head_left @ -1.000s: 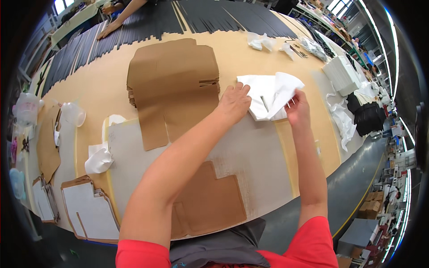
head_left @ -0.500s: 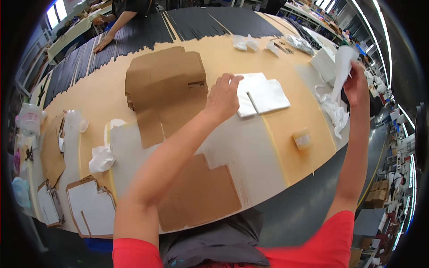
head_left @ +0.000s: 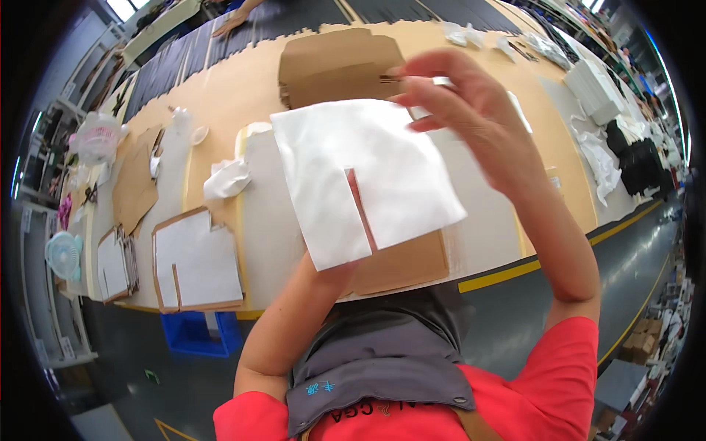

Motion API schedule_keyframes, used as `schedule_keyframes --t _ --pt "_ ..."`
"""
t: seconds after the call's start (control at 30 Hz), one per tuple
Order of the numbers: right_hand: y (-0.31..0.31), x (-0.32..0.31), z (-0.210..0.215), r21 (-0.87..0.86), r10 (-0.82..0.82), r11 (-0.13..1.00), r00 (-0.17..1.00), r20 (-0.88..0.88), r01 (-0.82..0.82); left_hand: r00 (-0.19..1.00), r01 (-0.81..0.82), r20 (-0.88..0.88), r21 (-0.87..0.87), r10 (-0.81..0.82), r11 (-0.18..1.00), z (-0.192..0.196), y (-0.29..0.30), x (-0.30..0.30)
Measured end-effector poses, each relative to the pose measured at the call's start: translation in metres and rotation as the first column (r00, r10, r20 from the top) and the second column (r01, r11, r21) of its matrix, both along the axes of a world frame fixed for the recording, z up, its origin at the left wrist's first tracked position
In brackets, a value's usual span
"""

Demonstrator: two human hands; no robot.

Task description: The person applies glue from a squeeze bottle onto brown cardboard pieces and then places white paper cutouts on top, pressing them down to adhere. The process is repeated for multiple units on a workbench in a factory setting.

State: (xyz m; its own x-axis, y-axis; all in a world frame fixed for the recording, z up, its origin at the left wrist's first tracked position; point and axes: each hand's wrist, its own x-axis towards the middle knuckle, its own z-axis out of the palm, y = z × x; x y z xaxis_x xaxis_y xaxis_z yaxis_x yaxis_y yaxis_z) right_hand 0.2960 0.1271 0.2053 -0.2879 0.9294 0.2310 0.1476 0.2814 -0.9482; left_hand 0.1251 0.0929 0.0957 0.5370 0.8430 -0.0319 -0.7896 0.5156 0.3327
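Note:
I hold a white sheet (head_left: 368, 176) with a long slit cut into it up close in front of me. My left hand (head_left: 329, 270) grips its lower edge from behind and is mostly hidden by it. My right hand (head_left: 471, 110) is at the sheet's upper right corner, fingertips pinching the edge. Below the sheet a brown cardboard piece (head_left: 404, 264) lies on the tan table (head_left: 243, 88). A stack of brown cardboard (head_left: 331, 62) sits farther back.
White-faced cardboard cutouts (head_left: 195, 261) and a crumpled white cloth (head_left: 226, 178) lie at my left. A blue bin (head_left: 198, 334) stands under the table edge. White stacks (head_left: 596, 88) and black items (head_left: 640, 162) sit at the right. Another person's hand (head_left: 232, 22) rests at the far side.
The white sheet has come up off the table and now hangs close in front of me. My right hand has swung in from the far right to the sheet's corner.

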Motion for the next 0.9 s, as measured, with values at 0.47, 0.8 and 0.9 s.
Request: schedule_keyframes --t 0.47,0.8,0.9 --pt "-0.121 0.022 -0.125 -0.764 -0.309 0.645 0.914 -0.263 -0.002 0.953 0.133 0.284 -0.074 -0.107 0.988 -0.034 -0.072 -0.068" --pt "-0.147 0.026 -0.143 -0.738 -0.285 0.664 0.953 -0.103 0.119 0.738 -0.149 -0.673 -0.237 -0.052 0.96 -0.03 -0.105 -0.1" --pt "-0.137 0.024 -0.143 -0.687 -0.284 0.7 0.959 -0.016 0.196 0.667 -0.198 -0.743 -0.12 0.044 0.973 -0.039 -0.097 -0.093"
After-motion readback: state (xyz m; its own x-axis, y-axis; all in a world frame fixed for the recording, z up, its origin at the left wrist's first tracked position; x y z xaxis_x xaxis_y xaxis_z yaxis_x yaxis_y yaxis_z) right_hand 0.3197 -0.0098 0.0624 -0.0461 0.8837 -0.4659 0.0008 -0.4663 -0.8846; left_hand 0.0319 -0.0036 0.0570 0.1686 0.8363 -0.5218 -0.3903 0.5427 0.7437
